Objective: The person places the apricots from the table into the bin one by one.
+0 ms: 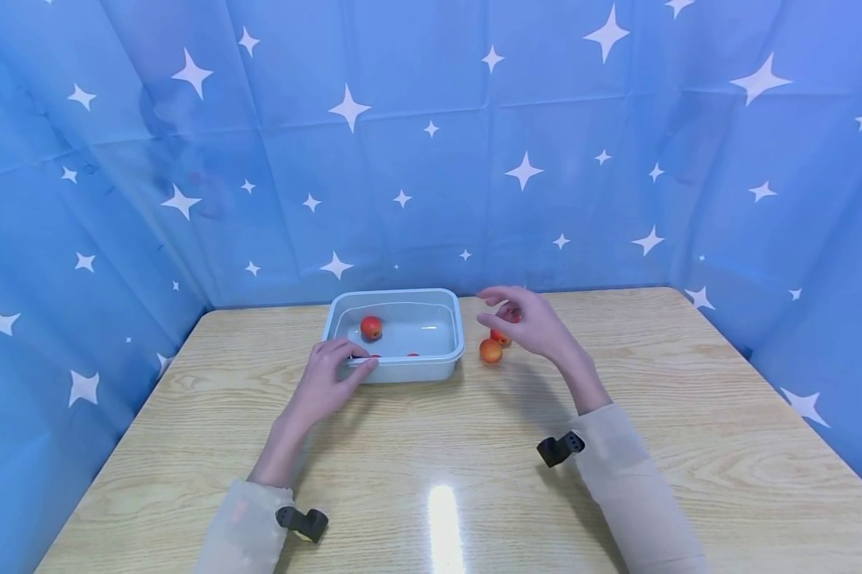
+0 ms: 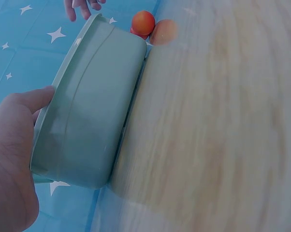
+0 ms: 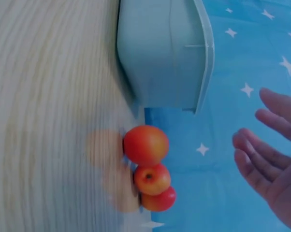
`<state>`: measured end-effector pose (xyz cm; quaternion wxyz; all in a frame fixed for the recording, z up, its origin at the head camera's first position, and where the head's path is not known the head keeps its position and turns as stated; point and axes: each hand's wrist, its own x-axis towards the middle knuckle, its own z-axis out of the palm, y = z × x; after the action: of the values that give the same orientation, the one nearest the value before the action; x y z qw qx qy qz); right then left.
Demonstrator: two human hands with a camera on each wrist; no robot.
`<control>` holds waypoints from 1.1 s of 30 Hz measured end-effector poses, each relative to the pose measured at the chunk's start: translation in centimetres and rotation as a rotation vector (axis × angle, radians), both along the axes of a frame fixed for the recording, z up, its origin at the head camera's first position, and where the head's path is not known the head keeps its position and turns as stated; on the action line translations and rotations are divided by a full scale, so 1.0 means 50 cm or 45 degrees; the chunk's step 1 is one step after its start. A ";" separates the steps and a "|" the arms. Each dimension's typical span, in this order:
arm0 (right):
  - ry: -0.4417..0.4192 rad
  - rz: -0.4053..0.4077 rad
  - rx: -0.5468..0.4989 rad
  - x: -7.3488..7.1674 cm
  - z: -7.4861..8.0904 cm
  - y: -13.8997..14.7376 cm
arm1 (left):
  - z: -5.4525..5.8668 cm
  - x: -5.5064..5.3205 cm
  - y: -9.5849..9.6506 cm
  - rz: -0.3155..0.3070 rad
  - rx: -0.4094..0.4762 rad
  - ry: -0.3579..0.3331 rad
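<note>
A light blue-grey plastic tub (image 1: pixel 402 371) stands on the table towards the back. My left hand (image 1: pixel 328 375) grips its near left rim, thumb outside and fingers over the edge; the left wrist view shows the thumb (image 2: pixel 41 96) against the rim. One red apple (image 1: pixel 371 327) lies inside the tub, and red bits of others peek above the near wall. Right of the tub, an orange-red apple (image 3: pixel 146 145) sits beside two more, a middle apple (image 3: pixel 152 179) and a red apple (image 3: pixel 159 199). My right hand (image 1: pixel 527 319) hovers above them, fingers parted, holding nothing.
The wooden table (image 1: pixel 373 478) carries everything, with bare wood in front of the tub and at both sides. Behind it hangs a blue curtain (image 1: pixel 431 207) with white stars, close to the tub's far side.
</note>
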<state>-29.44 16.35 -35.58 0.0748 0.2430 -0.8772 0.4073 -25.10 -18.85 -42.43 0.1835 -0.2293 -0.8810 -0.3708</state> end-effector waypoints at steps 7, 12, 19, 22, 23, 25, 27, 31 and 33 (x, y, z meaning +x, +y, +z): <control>0.003 0.018 0.044 -0.005 -0.014 0.015 | 0.000 0.001 -0.001 -0.004 0.004 0.007; 0.003 0.025 0.088 -0.010 -0.030 0.025 | 0.002 0.003 -0.001 -0.004 0.012 0.001; -0.040 0.034 0.139 -0.018 -0.053 0.034 | 0.003 0.003 0.001 -0.001 -0.005 0.000; -0.064 0.036 0.144 -0.019 -0.060 0.036 | 0.004 0.003 0.002 -0.002 -0.009 -0.002; -0.074 0.039 0.145 -0.019 -0.062 0.036 | 0.004 0.002 0.002 -0.003 -0.008 -0.001; -0.088 0.049 0.165 -0.021 -0.067 0.036 | 0.004 0.002 0.002 -0.001 -0.007 -0.004; -0.102 0.056 0.194 -0.022 -0.072 0.035 | 0.005 0.002 0.002 0.000 -0.008 -0.007; -0.127 0.077 0.256 -0.024 -0.078 0.033 | 0.006 0.004 0.002 0.007 -0.009 -0.014; -0.140 0.082 0.280 -0.022 -0.078 0.032 | 0.006 0.006 0.002 0.010 -0.012 -0.014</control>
<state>-30.55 17.96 -39.47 -0.0136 0.2551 -0.9110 0.3237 -24.82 -18.76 -42.12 0.1790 -0.2245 -0.8847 -0.3671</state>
